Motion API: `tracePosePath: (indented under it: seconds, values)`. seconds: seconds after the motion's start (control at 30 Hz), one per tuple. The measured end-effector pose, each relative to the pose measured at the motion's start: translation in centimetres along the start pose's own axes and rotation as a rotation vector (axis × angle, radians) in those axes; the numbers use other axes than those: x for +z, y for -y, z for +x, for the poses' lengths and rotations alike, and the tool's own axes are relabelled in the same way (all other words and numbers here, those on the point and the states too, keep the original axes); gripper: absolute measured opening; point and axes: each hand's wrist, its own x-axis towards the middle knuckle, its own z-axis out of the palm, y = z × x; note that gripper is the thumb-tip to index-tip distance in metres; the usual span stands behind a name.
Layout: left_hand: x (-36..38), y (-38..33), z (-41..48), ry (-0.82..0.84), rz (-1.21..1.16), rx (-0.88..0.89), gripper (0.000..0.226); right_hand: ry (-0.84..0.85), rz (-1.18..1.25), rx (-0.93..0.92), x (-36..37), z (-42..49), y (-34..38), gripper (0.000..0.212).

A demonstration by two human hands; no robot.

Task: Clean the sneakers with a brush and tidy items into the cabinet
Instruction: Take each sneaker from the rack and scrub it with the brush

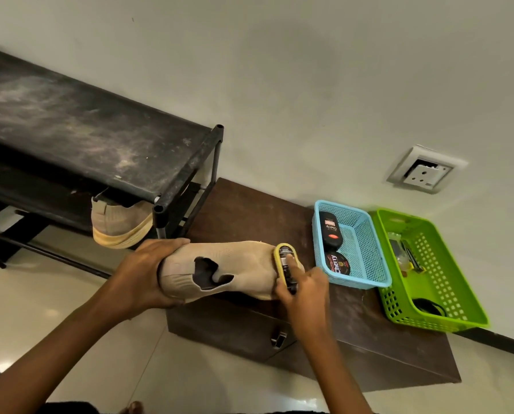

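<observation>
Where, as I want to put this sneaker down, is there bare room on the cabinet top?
Bare cabinet top lies behind the sneaker, between the shoe rack and the blue basket, and along the front edge left of the green basket. The right end is crowded: both baskets sit side by side.

A low dark-brown wooden cabinet [249, 210] stands on the pale glossy tiled floor [70, 294], its back against the wall. Toward the right end of the cabinet's top sit a light-blue plastic mesh basket [369, 252] and, just to its right at the cabinet's far end, a bright green slotted plastic basket [449, 264]. Just left of the cabinet is a dusty black fabric-shelved shoe rack [85, 130], with a beige knit slip-on sneaker [118, 225] on its lower shelf.
</observation>
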Motion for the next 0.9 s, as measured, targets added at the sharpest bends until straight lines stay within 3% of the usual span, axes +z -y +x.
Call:
tracePosePath:
  seconds: [0.07,0.13,0.33,0.4,0.53,0.7,0.73,0.9]
  values:
    - [0.0,0.0,0.2,-0.001,0.003,0.023,0.103,0.095,0.127,-0.140,0.4,-2.0,2.8,0.052]
    - [-0.1,0.0,0.2,0.001,0.025,0.045,0.103,0.140,0.092,-0.245,1.1,-2.9,3.0,0.050]
    - [-0.2,0.0,0.3,-0.010,0.025,0.048,0.103,-0.039,-0.106,0.122,-0.4,0.4,-2.1,0.053]
    - [-0.5,0.0,0.6,-0.002,0.035,0.058,0.103,-0.055,-0.006,-0.013,-0.3,-0.9,0.3,0.050]
    - [-1.3,0.3,0.7,0.016,0.056,0.071,0.099,0.149,0.091,-0.274,1.5,-4.0,3.9,0.050]
    - [-1.1,-0.2,0.3,0.011,0.097,0.115,0.101,-0.003,-0.046,0.088,0.5,-0.9,-1.6,0.051]
    - [-1.0,-0.3,0.5,0.011,0.099,0.124,0.101,-0.040,-0.030,0.089,0.4,-1.0,-1.1,0.053]
    - [-1.4,-0.5,0.9,0.023,0.110,0.158,0.100,0.070,0.068,-0.232,1.7,-3.6,3.4,0.051]
